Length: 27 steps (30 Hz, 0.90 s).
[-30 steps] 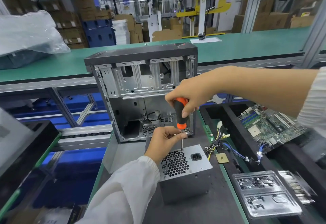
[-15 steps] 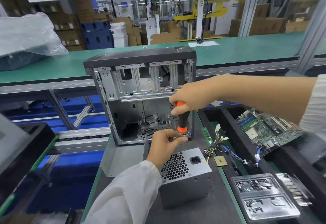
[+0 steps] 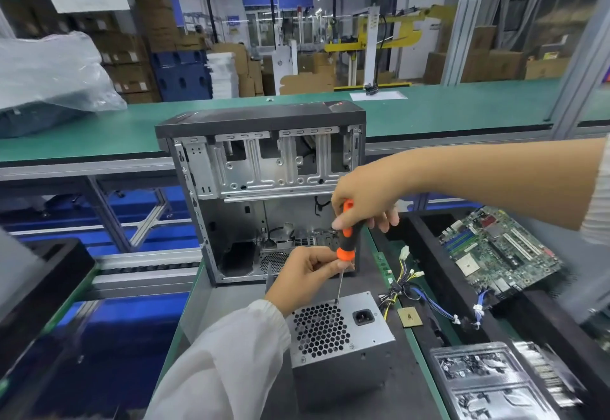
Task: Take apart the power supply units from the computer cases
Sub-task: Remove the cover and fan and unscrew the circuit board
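Orange and black, the handle of a screwdriver is gripped by the right hand, whose fingers are curled round its upper part. Below that hand, the thin metal shaft is pinched at the base of the handle by the left hand, and the tip is set against a screw at the far top corner of the power supply. This grey metal box stands on the dark counter just under the left hand, with its honeycomb fan grille and black power socket turned upward. A white sleeve is worn on the left arm.

Directly behind both hands, the computer case is stood upright with its side open, so that the bare metal interior is seen; the power supply lies outside it, just in front. To the right of the left hand, a bundle of coloured cables is spread beside the power supply, and a small square chip lies near it. Further right, below the right forearm, a green circuit board is held tilted in a black tray. Clear plastic trays of small parts are placed at the near right.
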### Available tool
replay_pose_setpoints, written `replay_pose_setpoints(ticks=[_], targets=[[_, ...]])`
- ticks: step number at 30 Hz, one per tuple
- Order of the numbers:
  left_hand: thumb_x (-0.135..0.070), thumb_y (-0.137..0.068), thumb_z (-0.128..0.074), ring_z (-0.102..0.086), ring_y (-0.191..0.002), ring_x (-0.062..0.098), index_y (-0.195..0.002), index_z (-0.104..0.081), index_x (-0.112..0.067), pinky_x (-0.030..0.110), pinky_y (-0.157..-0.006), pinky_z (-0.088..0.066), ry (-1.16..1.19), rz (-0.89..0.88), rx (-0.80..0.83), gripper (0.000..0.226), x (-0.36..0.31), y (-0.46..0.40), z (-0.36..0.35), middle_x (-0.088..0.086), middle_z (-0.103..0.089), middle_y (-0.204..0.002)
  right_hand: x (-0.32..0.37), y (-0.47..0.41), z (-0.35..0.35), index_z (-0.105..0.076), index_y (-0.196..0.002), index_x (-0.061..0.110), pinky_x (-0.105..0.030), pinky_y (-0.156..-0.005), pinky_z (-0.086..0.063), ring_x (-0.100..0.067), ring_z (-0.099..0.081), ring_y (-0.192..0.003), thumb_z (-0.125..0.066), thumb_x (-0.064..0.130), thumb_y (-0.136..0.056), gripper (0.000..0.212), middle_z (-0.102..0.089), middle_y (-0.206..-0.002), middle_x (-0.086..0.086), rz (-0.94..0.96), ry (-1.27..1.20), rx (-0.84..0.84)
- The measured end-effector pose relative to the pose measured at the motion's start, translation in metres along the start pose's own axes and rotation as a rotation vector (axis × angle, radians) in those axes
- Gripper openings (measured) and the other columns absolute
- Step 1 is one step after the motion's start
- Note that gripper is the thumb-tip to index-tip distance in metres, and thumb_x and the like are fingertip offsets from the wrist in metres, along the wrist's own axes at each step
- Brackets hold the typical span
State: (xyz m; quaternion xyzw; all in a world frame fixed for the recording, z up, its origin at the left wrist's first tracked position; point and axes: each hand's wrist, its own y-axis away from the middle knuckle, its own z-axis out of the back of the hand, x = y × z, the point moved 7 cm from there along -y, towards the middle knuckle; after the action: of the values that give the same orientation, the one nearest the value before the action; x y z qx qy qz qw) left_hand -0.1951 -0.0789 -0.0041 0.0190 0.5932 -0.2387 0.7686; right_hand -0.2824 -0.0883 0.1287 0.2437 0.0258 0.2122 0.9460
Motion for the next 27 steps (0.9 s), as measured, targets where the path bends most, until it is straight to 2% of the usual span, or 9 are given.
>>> replay_pose_setpoints(ticks=[4, 7, 11, 13, 16, 19, 21, 24, 27], targets=[[-0.017, -0.087, -0.07, -0.065, -0.086, 0.036, -0.09, -0.078, -0.019, 0.053, -0.088, -0.05, 0.028, -0.004, -0.086, 0.008, 0.003, 0.002, -0.003, 0.018, -0.071, -0.089, 0.001, -0.009, 0.0, -0.056, -0.068, 0.006, -0.022, -0.045, -0.043, -0.016, -0.05, -0.041, -0.042, 0.061, -0.093, 0.063, -0.061, -0.052, -0.005, -0.155, 0.172, -0.108], [-0.014, -0.087, -0.071, -0.07, -0.087, 0.02, -0.09, -0.078, -0.02, 0.042, -0.087, -0.056, 0.035, -0.002, -0.121, 0.01, 0.006, 0.002, -0.002, 0.003, -0.075, -0.087, 0.006, -0.017, 0.0, -0.055, -0.075, 0.007, -0.024, -0.053, -0.043, -0.019, -0.051, -0.052, -0.044, 0.055, -0.095, 0.054, -0.055, -0.056, -0.002, -0.099, 0.298, -0.148], [-0.016, -0.083, -0.075, -0.062, -0.074, 0.016, -0.085, -0.078, -0.027, 0.043, -0.079, -0.054, 0.03, 0.002, -0.125, 0.012, 0.003, 0.001, -0.001, 0.006, -0.072, -0.077, 0.008, -0.016, -0.001, -0.057, -0.077, 0.009, -0.029, -0.065, -0.047, -0.021, -0.053, -0.061, -0.042, 0.051, -0.097, 0.049, -0.058, -0.058, -0.001, 0.071, 0.38, -0.08], [-0.018, -0.082, -0.076, -0.046, -0.061, 0.018, -0.073, -0.076, -0.033, 0.039, -0.064, -0.045, 0.011, -0.004, -0.147, 0.018, 0.002, 0.0, 0.001, 0.0, -0.056, -0.058, 0.013, -0.013, -0.002, -0.054, -0.086, 0.012, -0.026, -0.057, -0.039, -0.019, -0.05, -0.064, -0.043, 0.05, -0.097, 0.041, -0.058, -0.07, -0.001, 0.189, 0.487, -0.085], [-0.022, -0.081, -0.078, -0.025, -0.059, 0.021, -0.069, -0.075, -0.029, 0.03, -0.061, -0.028, 0.042, 0.008, -0.192, 0.014, 0.005, 0.002, 0.008, 0.005, -0.033, -0.058, 0.026, -0.007, -0.007, -0.048, -0.11, 0.018, -0.03, -0.07, -0.037, -0.019, -0.047, -0.085, -0.05, 0.04, -0.097, 0.026, -0.05, -0.098, -0.002, 0.389, 0.686, -0.105], [-0.022, -0.081, -0.078, -0.021, -0.056, 0.018, -0.066, -0.07, -0.03, 0.021, -0.056, -0.025, 0.055, -0.005, -0.214, 0.019, 0.007, 0.008, 0.011, 0.007, -0.027, -0.059, 0.049, 0.013, -0.016, -0.051, -0.119, 0.021, -0.033, -0.073, -0.041, -0.022, -0.048, -0.091, -0.062, 0.017, -0.089, 0.032, -0.05, -0.107, -0.004, 0.848, 1.153, -0.457], [-0.023, -0.08, -0.079, -0.022, -0.056, 0.016, -0.064, -0.068, -0.024, 0.022, -0.055, -0.023, 0.058, -0.011, -0.219, 0.02, 0.007, 0.01, 0.012, 0.007, -0.027, -0.059, 0.059, 0.029, -0.019, -0.059, -0.111, 0.02, -0.032, -0.068, -0.044, -0.022, -0.049, -0.087, -0.069, 0.008, -0.08, 0.035, -0.053, -0.102, -0.004, 1.092, 1.169, -0.604], [-0.029, -0.08, -0.078, -0.024, -0.058, 0.016, -0.071, -0.065, -0.012, 0.026, -0.057, -0.022, 0.054, -0.036, -0.187, 0.024, 0.008, 0.008, 0.013, 0.004, -0.029, -0.06, 0.052, 0.013, -0.002, -0.057, -0.106, 0.02, -0.028, -0.062, -0.045, -0.018, -0.051, -0.085, -0.068, 0.039, -0.084, 0.031, -0.053, -0.099, 0.002, 0.73, 0.901, -0.45], [-0.03, -0.081, -0.077, -0.024, -0.057, 0.011, -0.074, -0.064, -0.007, 0.024, -0.057, -0.022, 0.028, -0.043, -0.173, 0.027, 0.006, 0.005, 0.012, 0.001, -0.028, -0.06, 0.032, -0.008, 0.014, -0.057, -0.082, 0.011, -0.026, -0.051, -0.046, -0.016, -0.061, -0.057, -0.04, 0.084, -0.071, 0.076, -0.065, -0.066, -0.001, 0.188, 0.429, -0.23]])
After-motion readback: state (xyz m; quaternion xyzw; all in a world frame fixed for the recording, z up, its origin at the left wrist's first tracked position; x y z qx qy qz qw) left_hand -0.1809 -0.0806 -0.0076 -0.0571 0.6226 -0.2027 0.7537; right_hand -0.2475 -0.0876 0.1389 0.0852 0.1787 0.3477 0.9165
